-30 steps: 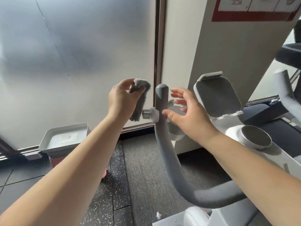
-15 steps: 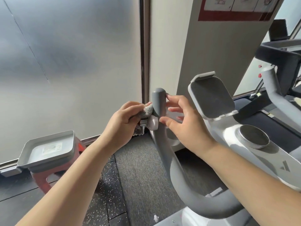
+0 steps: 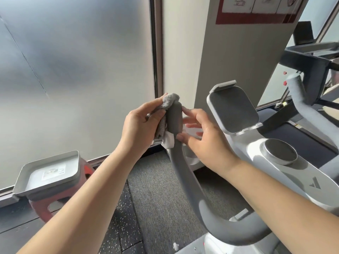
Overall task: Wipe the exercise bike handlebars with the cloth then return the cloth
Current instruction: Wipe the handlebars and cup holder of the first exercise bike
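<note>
- My left hand (image 3: 139,125) clenches the cloth (image 3: 167,102), pressed against the handlebar (image 3: 175,118) tip to scrub it.
- My right hand (image 3: 203,132), fingers loose, steadies the opposite side.

**Gym corner by the frosted glass**

From my feed I see a broad frosted glass panel (image 3: 73,70) filling the left side, evenly lit and pale grey, with a thin diagonal line across it. A dark vertical frame (image 3: 156,52) divides it from a cream wall (image 3: 181,52). Just right of that stands a beige pillar (image 3: 238,57) carrying a red-bordered poster (image 3: 256,10) at its top. Below, the floor is grey carpet (image 3: 161,198) beside dark speckled rubber tiles (image 3: 124,226). At lower left a grey tray (image 3: 49,173) rests on a red stool (image 3: 42,209). Dark gym equipment (image 3: 311,57) sits at far right, sunlit.
</note>
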Demonstrator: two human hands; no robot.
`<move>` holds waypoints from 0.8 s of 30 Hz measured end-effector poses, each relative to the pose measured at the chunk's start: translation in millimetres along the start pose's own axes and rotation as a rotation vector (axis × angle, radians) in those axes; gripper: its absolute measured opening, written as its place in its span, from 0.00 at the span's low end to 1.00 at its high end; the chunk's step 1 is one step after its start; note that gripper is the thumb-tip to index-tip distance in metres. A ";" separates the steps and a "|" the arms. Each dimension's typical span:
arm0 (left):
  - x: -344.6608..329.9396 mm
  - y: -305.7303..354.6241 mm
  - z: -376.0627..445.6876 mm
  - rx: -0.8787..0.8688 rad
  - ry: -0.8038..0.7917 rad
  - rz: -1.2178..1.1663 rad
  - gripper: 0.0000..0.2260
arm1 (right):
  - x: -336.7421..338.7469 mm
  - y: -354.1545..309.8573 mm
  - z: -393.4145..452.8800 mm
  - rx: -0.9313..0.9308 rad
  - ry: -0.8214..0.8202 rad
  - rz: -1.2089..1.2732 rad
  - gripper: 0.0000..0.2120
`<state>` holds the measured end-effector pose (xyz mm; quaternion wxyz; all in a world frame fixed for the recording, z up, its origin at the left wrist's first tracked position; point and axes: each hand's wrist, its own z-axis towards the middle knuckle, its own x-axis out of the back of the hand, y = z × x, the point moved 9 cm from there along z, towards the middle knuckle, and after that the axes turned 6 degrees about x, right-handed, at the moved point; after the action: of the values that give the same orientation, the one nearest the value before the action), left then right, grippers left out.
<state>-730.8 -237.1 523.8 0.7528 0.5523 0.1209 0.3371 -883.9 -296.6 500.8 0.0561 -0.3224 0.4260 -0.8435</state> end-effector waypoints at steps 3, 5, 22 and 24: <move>7.7 3.2 -2.5 -0.047 -0.031 0.097 0.18 | 0.1 0.9 -0.3 0.009 0.001 0.005 0.26; 10.9 11.9 -5.6 -0.131 -0.040 0.252 0.16 | 0.8 1.7 -0.2 0.007 0.001 0.008 0.26; 32.0 -34.7 -79.9 0.084 0.153 0.019 0.15 | 1.6 -1.6 -0.1 -0.007 -0.030 -0.006 0.24; 16.3 -59.8 -99.6 0.280 0.172 -0.233 0.17 | 2.6 -1.6 0.8 -0.009 -0.033 -0.007 0.25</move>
<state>-751.5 -161.7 436.3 0.6895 0.6032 0.2935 0.2732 -885.1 -297.1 503.6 0.0589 -0.3379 0.4278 -0.8362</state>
